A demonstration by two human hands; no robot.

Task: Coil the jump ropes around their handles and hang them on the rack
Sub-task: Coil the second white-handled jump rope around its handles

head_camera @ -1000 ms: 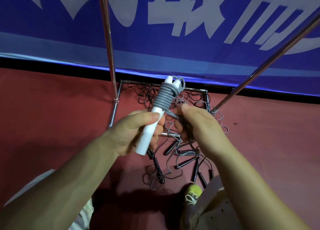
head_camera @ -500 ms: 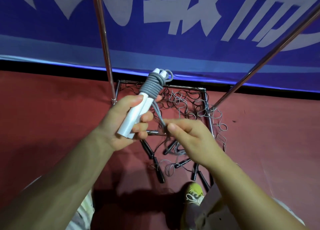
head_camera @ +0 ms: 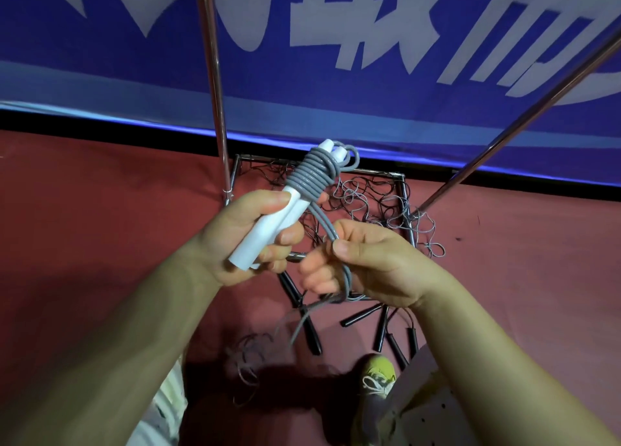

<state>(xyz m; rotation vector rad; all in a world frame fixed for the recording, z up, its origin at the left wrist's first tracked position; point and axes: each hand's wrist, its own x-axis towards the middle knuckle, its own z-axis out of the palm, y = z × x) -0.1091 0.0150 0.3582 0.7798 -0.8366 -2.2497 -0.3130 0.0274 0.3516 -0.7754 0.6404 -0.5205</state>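
Left hand (head_camera: 248, 234) is wrapped tight around both white handles (head_camera: 268, 223), held side by side w/ the top ends tilted up and away toward the banner. Gray rope (head_camera: 311, 176) is coiled around the upper part of the handles in a stack of neat turns, plus a small loop sticking out at the very top right.

From the bottom of the coil a doubled strand runs down and right into the right hand (head_camera: 366, 264). Thumb and curled fingers are pinching that strand, and the loose tail drops out under the palm, a bit motion-blurred, hanging above the floor.

Hands are close together but not touching, left slightly higher.

Behind/below: chrome rack poles (head_camera: 213, 76), one upright on the left and one slanting off to the upper right, w/ a square metal base frame (head_camera: 401, 190) on the red floor (head_camera: 100, 227). Messy pile of thin cords inside and spilling over the frame, and several black-handled ropes (head_camera: 311, 334) lying on the floor nearer the person. Yellow-green sneaker (head_camera: 378, 375) at the bottom, blue banner (head_camera: 336, 86) w/ white lettering across the back.
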